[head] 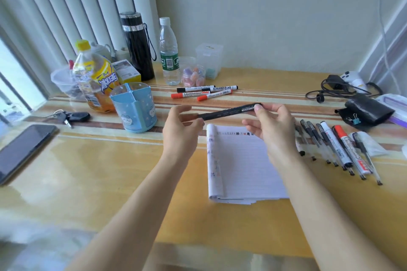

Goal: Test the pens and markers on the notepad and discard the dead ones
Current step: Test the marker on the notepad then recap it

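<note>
Desk (pixel 99 171) spreads wide at lower left. Our left hand (pixel 182 126) and right hand (pixel 272 126) pinch the black marker (pixel 229 112) by its ends. It slants up rightward.

"whiteboard" on the red-capped marker (pixel 191 94), "whiteboard marker" on the black-capped marker (pixel 222 89), "冰红茶" on the bottle (pixel 97 79).
</note>
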